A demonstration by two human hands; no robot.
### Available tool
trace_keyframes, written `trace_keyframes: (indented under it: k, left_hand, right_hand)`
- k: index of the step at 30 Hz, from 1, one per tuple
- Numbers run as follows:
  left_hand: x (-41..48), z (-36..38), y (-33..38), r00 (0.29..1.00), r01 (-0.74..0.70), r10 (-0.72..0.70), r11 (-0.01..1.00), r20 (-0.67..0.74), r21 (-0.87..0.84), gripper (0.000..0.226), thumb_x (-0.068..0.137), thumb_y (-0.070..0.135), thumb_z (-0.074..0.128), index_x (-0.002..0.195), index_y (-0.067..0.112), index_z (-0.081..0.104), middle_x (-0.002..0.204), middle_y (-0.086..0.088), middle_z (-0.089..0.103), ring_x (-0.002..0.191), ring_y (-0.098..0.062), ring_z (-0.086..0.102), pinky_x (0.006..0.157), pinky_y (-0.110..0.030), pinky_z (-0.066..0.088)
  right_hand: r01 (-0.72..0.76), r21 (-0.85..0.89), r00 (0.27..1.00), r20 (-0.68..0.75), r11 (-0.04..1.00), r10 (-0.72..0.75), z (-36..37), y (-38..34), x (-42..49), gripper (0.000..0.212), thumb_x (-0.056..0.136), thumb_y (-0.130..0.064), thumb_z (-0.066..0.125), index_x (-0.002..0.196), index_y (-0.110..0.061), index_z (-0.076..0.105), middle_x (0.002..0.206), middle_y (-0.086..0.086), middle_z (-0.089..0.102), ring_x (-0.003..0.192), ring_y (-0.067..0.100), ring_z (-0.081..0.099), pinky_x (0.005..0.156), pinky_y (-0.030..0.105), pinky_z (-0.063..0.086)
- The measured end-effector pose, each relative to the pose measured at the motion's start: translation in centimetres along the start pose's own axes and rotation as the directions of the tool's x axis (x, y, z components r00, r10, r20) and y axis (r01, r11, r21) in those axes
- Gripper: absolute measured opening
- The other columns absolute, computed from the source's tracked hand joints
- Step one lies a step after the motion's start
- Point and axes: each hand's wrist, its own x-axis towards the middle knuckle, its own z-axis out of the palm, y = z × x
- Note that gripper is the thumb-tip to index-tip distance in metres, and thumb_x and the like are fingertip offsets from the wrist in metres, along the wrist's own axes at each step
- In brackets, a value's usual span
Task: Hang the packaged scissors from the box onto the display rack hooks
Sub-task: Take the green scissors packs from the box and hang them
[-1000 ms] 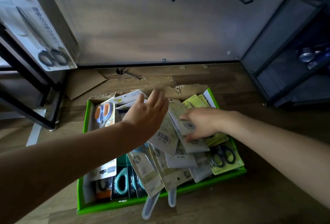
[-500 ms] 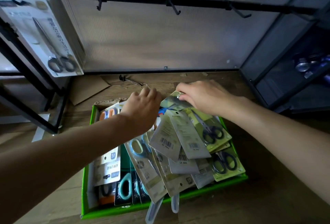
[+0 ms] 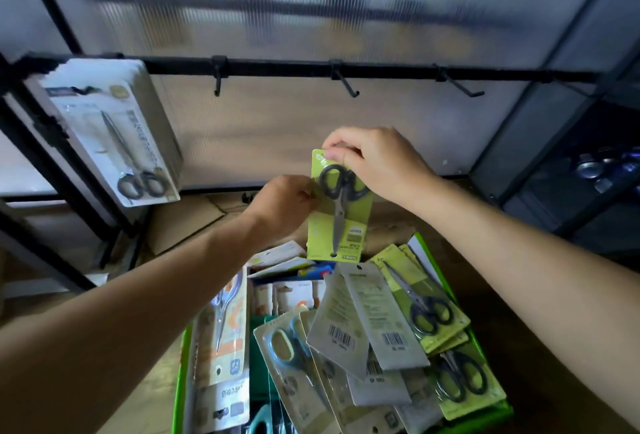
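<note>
A green-carded pack of black-handled scissors (image 3: pixel 337 215) hangs upright above the box, handles up. My right hand (image 3: pixel 374 163) pinches its top edge. My left hand (image 3: pixel 282 205) grips its left edge about halfway up. Below lies the green box (image 3: pixel 180 357), full of several packaged scissors (image 3: pixel 367 326) lying in a loose heap. Across the back runs the black rack bar (image 3: pixel 277 66) with three bare hooks: the left hook (image 3: pixel 217 82), the middle hook (image 3: pixel 344 82) and the right hook (image 3: pixel 459 85). The held pack is well below the middle hook.
A stack of white scissors packs (image 3: pixel 114 132) hangs at the bar's left end. A dark shelf unit (image 3: pixel 568 170) stands on the right. Flat cardboard (image 3: pixel 183 222) lies on the wooden floor behind the box. A ribbed translucent panel backs the rack.
Both hands left the heap in the box and rose with one green pack between them. The view tilted up, so the bar and hooks sit lower in the frame.
</note>
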Motion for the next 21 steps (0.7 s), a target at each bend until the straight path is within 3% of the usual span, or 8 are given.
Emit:
trace_keyframes:
  k: [2,6,8,11,14,17,20,21]
  left_hand:
    - [0.1,-0.8,-0.3,0.999,0.008,-0.013,0.995,-0.044,-0.100,0.013,0.084,0.001,0.065,0.075,0.011,0.066,0.072,-0.009,0.063,0.069,-0.019,0.052,0.074,-0.036,0.049]
    - [-0.1,-2.1,0.3,0.995,0.006,-0.035,0.955,-0.093,-0.297,0.016,0.089,-0.004,0.060,0.082,0.010,0.060,0.067,0.005,0.059,0.052,0.005,0.052,0.055,-0.008,0.040]
    - [0.1,-2.4,0.3,0.992,0.004,-0.052,0.923,-0.115,-0.385,0.009,0.091,0.002,0.060,0.086,0.009,0.061,0.072,0.001,0.063,0.063,-0.002,0.057,0.061,-0.013,0.045]
    - [0.4,-2.7,-0.7,0.992,0.046,-0.078,0.951,-0.094,-0.306,0.005,0.091,0.013,0.064,0.093,0.009,0.066,0.084,-0.005,0.066,0.073,-0.014,0.056,0.070,-0.027,0.048]
    - [0.4,-2.8,-2.6,0.981,0.136,-0.166,0.957,-0.099,-0.256,0.009,0.090,0.015,0.066,0.098,0.016,0.062,0.086,-0.002,0.066,0.071,-0.013,0.057,0.068,-0.027,0.047]
    - [0.4,-3.6,-4.5,0.924,0.270,-0.372,0.806,-0.095,-0.526,0.017,0.090,0.010,0.065,0.106,0.009,0.061,0.085,-0.003,0.067,0.067,-0.011,0.063,0.066,-0.029,0.051]
    - [0.5,-4.8,-5.7,0.890,0.296,-0.454,0.638,-0.037,-0.711,0.001,0.093,0.008,0.060,0.094,0.007,0.061,0.078,-0.007,0.067,0.061,-0.011,0.065,0.067,-0.028,0.053]
    - [0.4,-5.1,-5.9,0.888,0.297,-0.460,0.619,-0.029,-0.727,0.007,0.094,0.008,0.060,0.087,0.010,0.059,0.076,-0.007,0.065,0.059,-0.012,0.064,0.065,-0.027,0.052]
  right_hand:
    - [-0.014,0.103,0.999,-0.049,0.995,0.019,0.0,-0.6,0.7,0.017,0.092,-0.041,0.060,0.094,-0.028,0.070,0.090,-0.008,0.072,0.087,0.016,0.065,0.080,0.039,0.051]
    - [0.032,0.090,0.999,-0.044,0.995,-0.028,-0.3,-1.4,1.5,0.022,0.084,-0.044,0.069,0.100,-0.030,0.068,0.094,-0.012,0.069,0.089,0.014,0.063,0.078,0.037,0.051]
    - [0.062,0.040,0.991,-0.122,0.997,-0.056,-0.6,-1.7,1.8,0.022,0.085,-0.040,0.070,0.102,-0.026,0.069,0.093,-0.011,0.068,0.088,0.016,0.062,0.074,0.037,0.051]
    - [0.110,0.069,0.948,-0.307,0.991,-0.084,-1.0,-1.9,2.4,0.022,0.087,-0.034,0.069,0.101,-0.018,0.069,0.088,-0.010,0.067,0.083,0.013,0.063,0.069,0.034,0.052]
    - [0.121,0.106,0.894,-0.444,0.987,-0.062,-1.2,-2.3,2.8,0.022,0.089,-0.032,0.068,0.102,-0.014,0.066,0.086,-0.014,0.061,0.077,0.002,0.058,0.062,0.011,0.044]
    - [0.078,0.243,0.852,-0.520,0.967,0.062,0.0,-2.6,2.6,0.016,0.092,-0.029,0.066,0.100,-0.017,0.059,0.086,-0.012,0.060,0.076,0.002,0.056,0.060,0.006,0.040]
    - [0.006,0.393,0.849,-0.487,0.919,0.203,2.4,-2.6,2.0,0.018,0.091,-0.028,0.066,0.101,-0.023,0.053,0.090,-0.013,0.062,0.080,0.002,0.060,0.062,0.010,0.043]
    - [-0.019,0.425,0.851,-0.468,0.905,0.237,3.2,-2.5,1.7,0.019,0.090,-0.027,0.067,0.102,-0.023,0.053,0.091,-0.014,0.061,0.082,0.000,0.060,0.062,0.010,0.043]
